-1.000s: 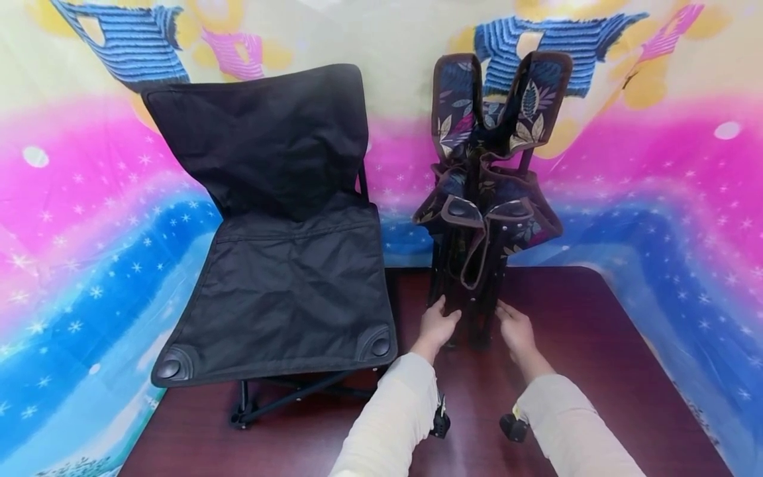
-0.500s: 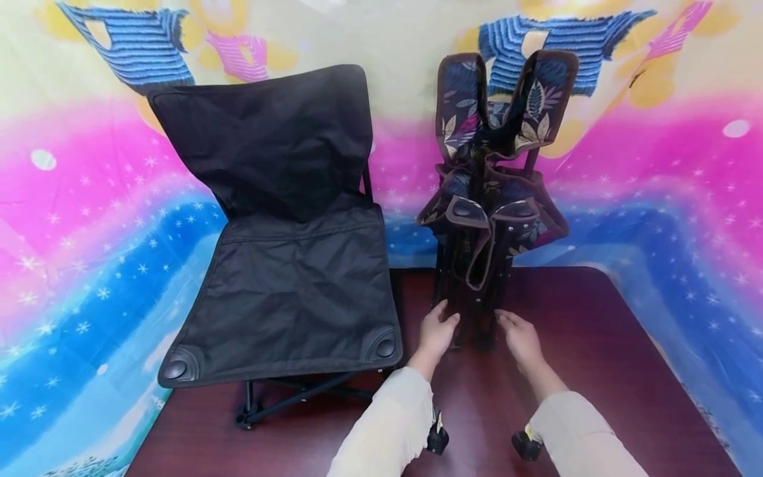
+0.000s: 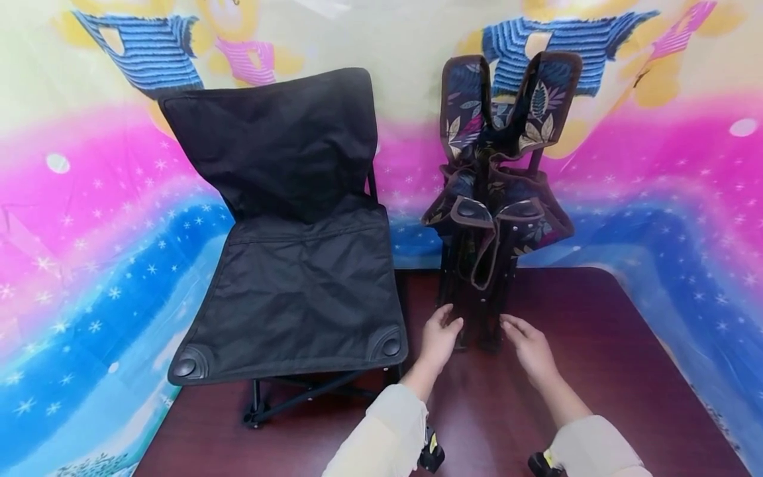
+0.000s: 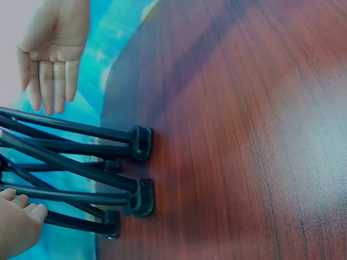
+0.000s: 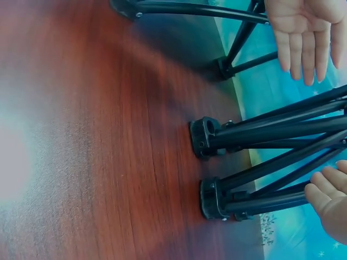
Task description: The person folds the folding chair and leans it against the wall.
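A folded camping chair (image 3: 507,199) with dark leaf-print fabric and brown edging stands upright on the table, its black legs (image 4: 81,157) bunched together. My left hand (image 3: 440,336) is at the left side of those legs, palm turned inward. On the other side, my right hand (image 3: 530,348) faces it with fingers extended. The fingers of both look straight or relaxed, and neither is wrapped round a tube. Whether the fingertips touch the legs, I cannot tell. Left of the folded chair stands an unfolded black chair (image 3: 310,285).
The reddish-brown table (image 3: 596,344) carries both chairs. Behind it hangs a colourful printed cloth (image 3: 411,152). A front foot (image 3: 256,416) of the black chair rests on the table. Black wrist devices (image 3: 432,457) sit under the sleeves.
Both hands have drawn slightly down and back from the folded chair's legs, and the right forearm has swung outward. Both chairs stay put; the head view has shifted a little.
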### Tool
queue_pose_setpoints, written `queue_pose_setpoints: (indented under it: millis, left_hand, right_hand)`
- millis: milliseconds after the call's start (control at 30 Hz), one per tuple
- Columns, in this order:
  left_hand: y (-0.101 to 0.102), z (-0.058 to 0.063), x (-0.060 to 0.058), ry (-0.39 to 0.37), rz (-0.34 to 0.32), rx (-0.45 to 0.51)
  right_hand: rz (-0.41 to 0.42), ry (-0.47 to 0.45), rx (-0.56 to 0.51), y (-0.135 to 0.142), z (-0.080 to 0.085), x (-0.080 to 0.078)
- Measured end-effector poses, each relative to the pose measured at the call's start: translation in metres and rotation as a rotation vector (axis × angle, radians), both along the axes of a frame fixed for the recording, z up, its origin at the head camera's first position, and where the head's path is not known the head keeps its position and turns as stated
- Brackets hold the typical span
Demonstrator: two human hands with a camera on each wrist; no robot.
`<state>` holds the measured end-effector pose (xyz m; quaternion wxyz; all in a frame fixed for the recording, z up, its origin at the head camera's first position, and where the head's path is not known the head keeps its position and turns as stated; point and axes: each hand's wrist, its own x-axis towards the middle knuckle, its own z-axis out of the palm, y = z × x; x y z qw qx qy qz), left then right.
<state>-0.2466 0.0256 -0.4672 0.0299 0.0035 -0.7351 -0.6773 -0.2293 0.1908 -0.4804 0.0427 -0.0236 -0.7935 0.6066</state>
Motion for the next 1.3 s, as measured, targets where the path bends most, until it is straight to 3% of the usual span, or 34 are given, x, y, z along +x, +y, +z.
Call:
queue_pose_setpoints:
  millis: [167,367,400,500,600,633,733,833,900,1033,1167,1300]
  left_hand:
    - [-0.003,0.008,0.011,0.017,-0.018,-0.032]
    - [-0.005,0.020,0.027,0.029,-0.072,0.015]
    - [-0.005,0.022,0.030,0.031,-0.084,0.029]
    - [-0.006,0.028,0.037,0.057,-0.119,0.063]
    - [-0.008,0.033,0.043,0.080,-0.148,0.085]
    - [-0.009,0.034,0.044,0.090,-0.158,0.093]
    - [-0.013,0.040,0.050,0.104,-0.182,0.103]
    - [-0.017,0.047,0.055,0.108,-0.200,0.094]
    - [-0.021,0.052,0.058,0.126,-0.210,0.081]
    - [-0.028,0.059,0.065,0.167,-0.236,0.084]
    - [-0.035,0.064,0.073,0.212,-0.262,0.086]
    - [-0.041,0.070,0.081,0.223,-0.286,0.096]
  right_hand:
    - [-0.019,-0.057,0.052,-0.004,0.023,0.015]
    - [-0.010,-0.054,0.076,-0.005,0.031,0.023]
    - [0.014,-0.011,0.039,0.005,0.011,0.014]
    - [0.021,0.007,0.053,0.008,0.005,0.015]
    - [0.026,0.068,0.037,0.022,-0.027,0.005]
    - [0.010,0.050,0.066,0.018,-0.020,0.009]
    - [-0.025,0.097,0.091,0.039,-0.070,-0.012]
    - [-0.066,0.107,0.151,0.051,-0.103,-0.029]
    - [-0.094,0.119,0.180,0.055,-0.115,-0.035]
    - [-0.084,0.131,0.154,0.052,-0.107,-0.032]
    - [-0.007,0.141,0.053,0.042,-0.076,-0.014]
    - [-0.022,0.120,0.094,0.040,-0.076,-0.014]
